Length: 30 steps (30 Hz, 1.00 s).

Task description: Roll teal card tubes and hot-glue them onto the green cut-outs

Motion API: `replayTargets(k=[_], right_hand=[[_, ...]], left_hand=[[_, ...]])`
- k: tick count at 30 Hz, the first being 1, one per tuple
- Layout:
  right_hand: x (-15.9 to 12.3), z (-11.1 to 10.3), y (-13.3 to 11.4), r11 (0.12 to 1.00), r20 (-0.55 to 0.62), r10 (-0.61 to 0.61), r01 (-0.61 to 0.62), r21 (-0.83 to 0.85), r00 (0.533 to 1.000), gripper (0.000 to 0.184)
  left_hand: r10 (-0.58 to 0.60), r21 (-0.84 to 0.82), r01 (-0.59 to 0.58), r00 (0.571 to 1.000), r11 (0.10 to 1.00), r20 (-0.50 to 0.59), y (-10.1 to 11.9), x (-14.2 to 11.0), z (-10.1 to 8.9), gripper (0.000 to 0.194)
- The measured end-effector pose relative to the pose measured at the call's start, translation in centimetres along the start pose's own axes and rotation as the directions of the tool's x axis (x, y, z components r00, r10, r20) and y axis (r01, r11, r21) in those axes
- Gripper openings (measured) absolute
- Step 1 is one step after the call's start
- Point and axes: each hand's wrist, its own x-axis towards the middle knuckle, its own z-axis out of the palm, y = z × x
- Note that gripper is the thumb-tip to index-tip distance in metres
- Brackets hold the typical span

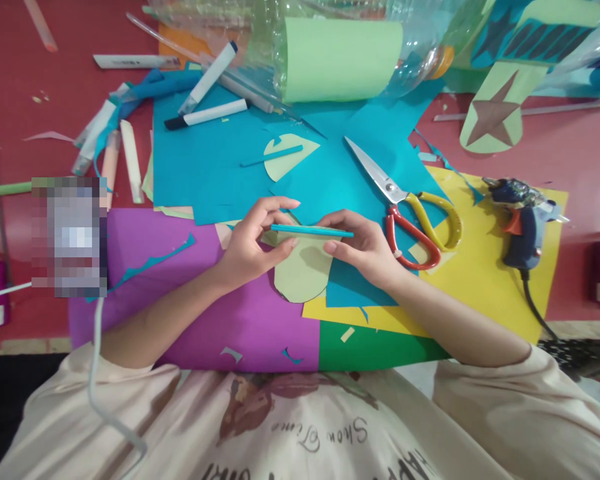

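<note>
**A:** ok so what's on this desk (80, 27), starting left?

**B:** far left there's a pixelated object (77, 237), no clue what it is, overlapping the purple sheet (270, 333). Above that, a big blue sheet (180, 160) with a couple of markers (207, 77) on its top edge.

**A:** and the hands?

**B:** left hand (255, 240) is half curled, thumb and fingers around the left end of a thin blue strip (313, 231). The strip sits level, right between the two hands. Just below it hangs a rounded pale green piece (303, 270); can't tell if they're stuck together. Right hand (363, 240) has the other end, fingers bent, thumb just under it.

**A:** anything further right?

**B:** yep, scissors (393, 190) with one red and one yellow handle, beside the right hand. Then a blue glue gun (527, 233) on the yellow sheet (480, 280).
</note>
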Motion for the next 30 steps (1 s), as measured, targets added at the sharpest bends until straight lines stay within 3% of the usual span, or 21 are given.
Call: replayTargets(k=[6, 11, 19, 26, 30], right_hand=[[-0.09, -0.05, 0.1, 0.993, -0.004, -0.111, 0.111, -0.041, 0.994, 0.03], [-0.11, 0.02, 0.25, 0.989, 0.008, -0.113, 0.113, -0.097, 0.994, 0.032], [-0.05, 0.06, 0.44, 0.982, 0.005, -0.121, 0.12, -0.147, 0.993, 0.033], [-0.05, 0.1, 0.49, 0.98, -0.002, -0.142, 0.14, -0.144, 0.99, 0.03], [-0.07, 0.08, 0.51, 0.978, 0.003, -0.151, 0.15, -0.146, 0.989, 0.024]], left_hand=[[0.1, 0.102, -0.104, 0.994, 0.989, 0.04, 0.22, -0.28, 0.17, 0.035], [0.185, 0.195, -0.191, 0.982, 0.962, 0.045, 0.05, -0.45, 0.18, 0.034], [0.174, 0.257, -0.182, 0.983, 0.949, 0.054, 0.14, -0.47, 0.14, 0.032], [0.262, 0.258, -0.265, 0.964, 0.929, 0.046, 0.17, -0.33, 0.14, 0.036], [0.256, 0.275, -0.262, 0.965, 0.925, 0.06, 0.19, -0.33, 0.11, 0.033]])
